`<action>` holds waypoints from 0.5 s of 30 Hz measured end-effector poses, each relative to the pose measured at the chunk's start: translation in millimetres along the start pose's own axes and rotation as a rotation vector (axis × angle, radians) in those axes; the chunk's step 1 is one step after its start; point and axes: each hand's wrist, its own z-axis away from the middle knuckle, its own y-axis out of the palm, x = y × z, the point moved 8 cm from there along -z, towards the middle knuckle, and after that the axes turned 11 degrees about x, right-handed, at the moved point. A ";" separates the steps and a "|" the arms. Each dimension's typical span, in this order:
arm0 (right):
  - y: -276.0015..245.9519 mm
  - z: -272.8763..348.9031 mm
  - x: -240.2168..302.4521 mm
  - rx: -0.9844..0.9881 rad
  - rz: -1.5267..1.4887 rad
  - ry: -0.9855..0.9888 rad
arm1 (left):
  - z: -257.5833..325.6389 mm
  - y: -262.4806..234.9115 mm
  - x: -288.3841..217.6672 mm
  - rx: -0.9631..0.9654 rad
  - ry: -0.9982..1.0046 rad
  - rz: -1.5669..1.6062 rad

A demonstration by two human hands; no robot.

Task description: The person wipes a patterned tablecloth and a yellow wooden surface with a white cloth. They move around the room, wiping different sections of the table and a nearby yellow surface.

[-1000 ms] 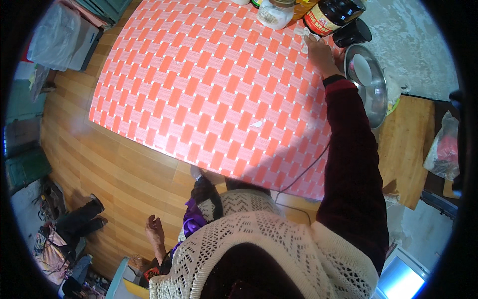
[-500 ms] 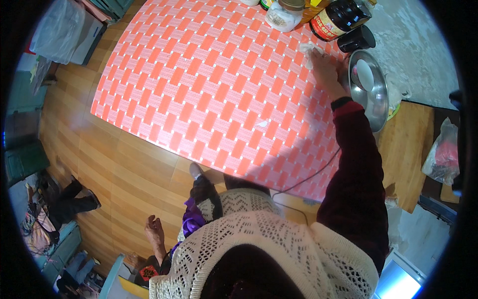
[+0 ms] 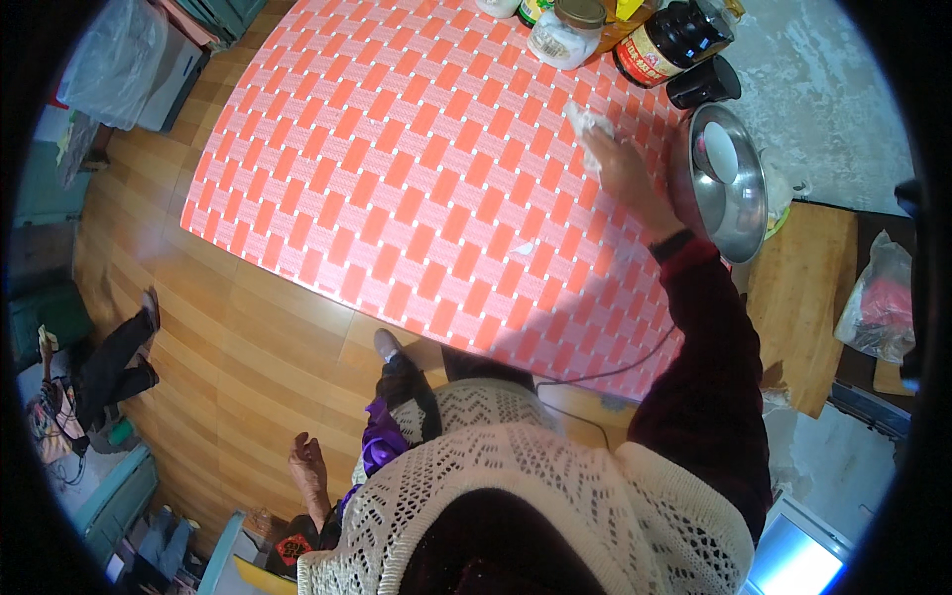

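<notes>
On the red woven-pattern counter (image 3: pixel 397 159), upper right, the right hand (image 3: pixel 625 174) presses a white cloth (image 3: pixel 587 127), grip flat on it; the left hand (image 3: pixel 309 474) hangs open, lower left.

Single view, head-worn fisheye, looking steeply down over the person's own chest and knitted vest (image 3: pixel 516 496); circular picture with black corners, straight lines bowing toward the rim; table (image 3: pixel 416 178) with red woven-pattern cloth fills the upper middle, close, at arm's reach; right hand (image 3: pixel 620 169) reaches up from the lower right, left hand (image 3: pixel 309 474) hangs low near the bottom edge; wood floor (image 3: pixel 238 367) lies farther below at left; no second view to overlap with
</notes>
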 end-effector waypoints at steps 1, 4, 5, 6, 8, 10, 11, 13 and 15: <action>-2.0 5.4 0.0 -0.019 -0.055 0.023 | -1.2 -1.4 -0.1 -0.014 -0.003 -0.007; -1.1 13.7 -26.5 -0.078 -0.119 0.099 | -2.8 -1.6 1.5 -0.011 -0.010 0.044; 2.2 9.9 -49.9 -0.088 -0.135 0.202 | -2.4 -3.0 1.2 -0.020 0.000 0.028; 9.1 2.5 -75.9 -0.047 -0.098 0.327 | -1.4 -4.5 1.3 -0.035 0.010 0.013; 13.0 -12.3 -103.9 0.005 0.235 0.433 | 2.5 -6.7 4.4 -0.041 0.013 -0.005; 17.0 -26.9 -114.4 0.020 0.206 0.487 | 4.9 -8.1 8.5 -0.040 0.017 0.001; 16.2 -35.4 -113.3 0.019 0.209 0.502 | 6.3 -8.0 12.3 -0.030 -0.003 -0.004; 18.4 -63.6 -87.7 0.042 0.305 0.392 | 8.3 -8.9 17.6 -0.032 -0.009 0.009; 14.0 -77.9 -60.2 -0.013 0.398 0.400 | 8.7 -7.9 24.3 -0.019 -0.043 0.020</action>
